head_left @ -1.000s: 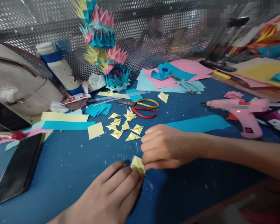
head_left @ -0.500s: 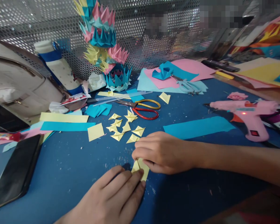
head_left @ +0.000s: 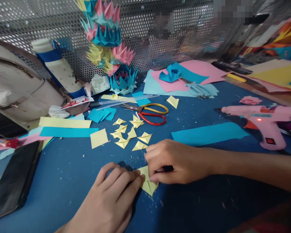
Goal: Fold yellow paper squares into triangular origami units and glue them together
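A small pale yellow piece of paper (head_left: pixel 147 185), partly folded with a crease and a pointed lower corner, lies on the blue table between my hands. My left hand (head_left: pixel 111 191) has its fingers together, tips gripping the paper's left edge. Curled over the right side, my right hand (head_left: pixel 171 161) pinches the paper with thumb and forefinger; part of the sheet is hidden under it. Just beyond are several folded yellow paper pieces (head_left: pixel 145 137) with pointed ends, and a flat yellow square (head_left: pixel 99 138).
Scissors (head_left: pixel 156 118) with yellow and red handles lie behind the folded pieces. On the right are a blue paper strip (head_left: pixel 208 134) and a pink glue gun (head_left: pixel 269 119). A black phone (head_left: pixel 16 174) lies left. A folded-paper tower (head_left: pixel 122 79) stands by the mesh panel.
The paper has turned, and its pointed lower corner now shows. My left fingers have drawn back to its left edge. My right hand has shifted slightly right, its thumb now on the paper.
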